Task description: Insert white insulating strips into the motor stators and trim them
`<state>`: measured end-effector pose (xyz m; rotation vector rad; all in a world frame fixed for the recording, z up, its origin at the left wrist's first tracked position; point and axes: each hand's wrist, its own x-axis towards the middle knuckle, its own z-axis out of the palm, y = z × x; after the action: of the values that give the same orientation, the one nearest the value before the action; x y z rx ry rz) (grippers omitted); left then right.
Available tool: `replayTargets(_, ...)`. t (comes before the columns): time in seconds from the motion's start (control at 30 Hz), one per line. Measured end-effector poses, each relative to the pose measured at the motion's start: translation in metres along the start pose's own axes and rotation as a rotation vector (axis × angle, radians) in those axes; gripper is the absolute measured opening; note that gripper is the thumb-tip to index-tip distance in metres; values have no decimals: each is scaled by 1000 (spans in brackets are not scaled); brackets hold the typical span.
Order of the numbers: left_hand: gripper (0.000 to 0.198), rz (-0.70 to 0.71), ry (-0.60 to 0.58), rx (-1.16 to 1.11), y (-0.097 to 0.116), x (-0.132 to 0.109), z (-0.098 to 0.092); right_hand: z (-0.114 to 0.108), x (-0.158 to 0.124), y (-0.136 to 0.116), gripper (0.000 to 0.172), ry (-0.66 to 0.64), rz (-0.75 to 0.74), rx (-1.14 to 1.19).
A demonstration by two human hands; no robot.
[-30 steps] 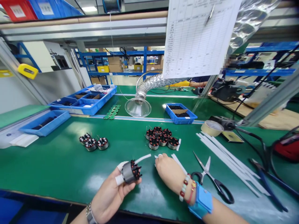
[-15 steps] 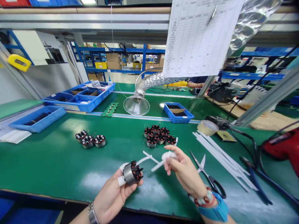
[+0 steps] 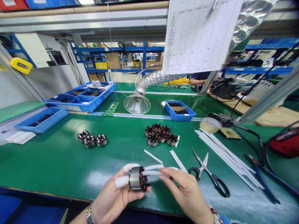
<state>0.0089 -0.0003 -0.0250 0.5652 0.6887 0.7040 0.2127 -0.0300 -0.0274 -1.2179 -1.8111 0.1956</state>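
left hand clamped on wound stator | right hand pinching white strips against it | hands basically together | scissors sitting just right

A stator is being held in the left hand at the near edge of the workbench, with two strips being pinched between it and the right hand. Six stators are being kept behind them, with three more to the left. Scissors are being left to the right, beside loose strips, with a tape roll behind and pliers further right. A tray is being kept behind the six, with an extractor hood left of it, circuit boards left of that, and further trays beyond.
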Motion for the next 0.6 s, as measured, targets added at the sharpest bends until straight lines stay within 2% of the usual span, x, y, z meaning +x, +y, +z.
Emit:
replayTargets(0.07, 33, 8, -32, 20, 3, -1, 1, -2, -1, -1, 11, -16, -39, -66)
replayTargets(0.2, 32, 14, -75, 75, 5, -3, 11, -1, -2, -6, 11, -81, -14, -18)
replayTargets(0.4, 29, 31, -87, 152, -2, -7, 25, 9, -15, 1, 14, 0, -104, -4)
replayTargets(0.6, 31, 59, -64, 278, -14, -5, 21, 7, -27, 6, 11, 31, -163, -70)
